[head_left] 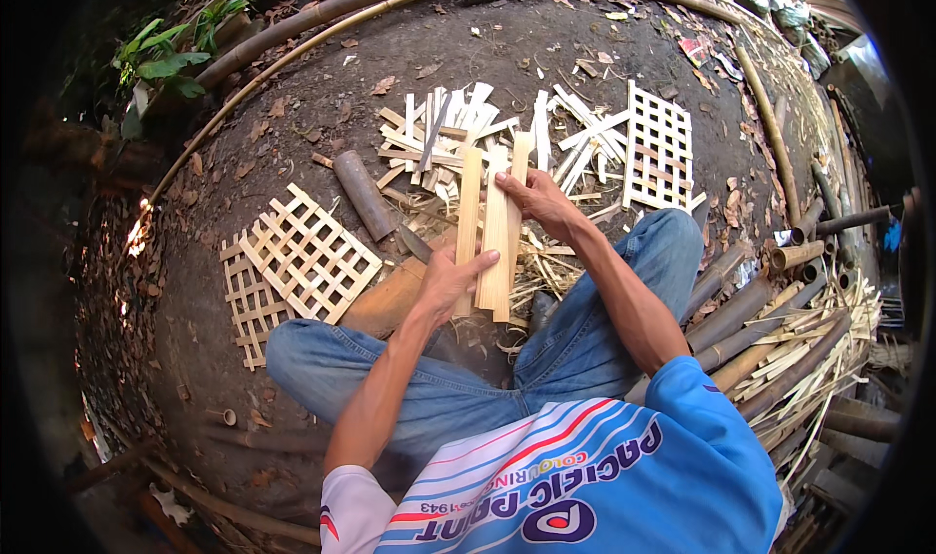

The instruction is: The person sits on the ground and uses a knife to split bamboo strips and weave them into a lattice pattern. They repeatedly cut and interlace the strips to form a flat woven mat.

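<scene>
Left hand (451, 279) and right hand (539, 203) grip slats (495, 220), count uncertain; lattice panels (310, 254) woven; strips (541, 131) unwoven.

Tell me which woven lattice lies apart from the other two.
The right-hand lattice, beyond the right knee: no other lattice touches it, while the left two overlap near the left knee.
</scene>
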A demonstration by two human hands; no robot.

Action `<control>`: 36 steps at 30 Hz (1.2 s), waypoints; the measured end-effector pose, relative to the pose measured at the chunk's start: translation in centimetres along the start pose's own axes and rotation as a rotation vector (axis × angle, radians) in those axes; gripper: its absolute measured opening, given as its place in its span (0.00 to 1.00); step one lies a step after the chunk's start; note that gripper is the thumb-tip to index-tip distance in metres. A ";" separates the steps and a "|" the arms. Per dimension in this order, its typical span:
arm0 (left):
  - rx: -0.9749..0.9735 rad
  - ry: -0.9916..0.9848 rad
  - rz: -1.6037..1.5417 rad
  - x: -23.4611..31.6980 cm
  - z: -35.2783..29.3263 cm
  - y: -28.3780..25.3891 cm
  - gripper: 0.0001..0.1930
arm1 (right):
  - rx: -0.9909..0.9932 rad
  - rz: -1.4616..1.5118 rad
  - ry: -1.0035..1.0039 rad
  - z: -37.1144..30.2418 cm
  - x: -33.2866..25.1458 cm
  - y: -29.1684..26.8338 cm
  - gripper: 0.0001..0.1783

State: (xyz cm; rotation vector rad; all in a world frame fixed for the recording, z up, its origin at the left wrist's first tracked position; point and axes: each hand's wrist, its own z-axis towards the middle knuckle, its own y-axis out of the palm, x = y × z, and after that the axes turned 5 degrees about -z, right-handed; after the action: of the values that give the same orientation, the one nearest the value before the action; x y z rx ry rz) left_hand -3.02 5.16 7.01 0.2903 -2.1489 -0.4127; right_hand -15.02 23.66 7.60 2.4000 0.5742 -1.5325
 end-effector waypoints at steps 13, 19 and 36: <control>0.010 -0.009 -0.060 -0.4 1.6 0.2 0.22 | 0.109 0.058 -0.005 1.7 2.2 -1.1 0.27; -0.052 -0.066 0.054 0.3 1.3 0.4 0.25 | 0.032 -0.047 -0.033 2.1 2.9 -0.2 0.26; -0.240 -0.033 -0.092 1.3 0.9 0.0 0.24 | 0.176 0.112 0.053 1.3 2.1 0.5 0.23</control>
State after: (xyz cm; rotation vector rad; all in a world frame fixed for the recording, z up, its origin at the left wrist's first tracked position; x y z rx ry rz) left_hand -4.48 4.88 7.45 0.2482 -2.0976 -0.7256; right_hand -15.03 23.13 5.13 2.5613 0.3200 -1.5338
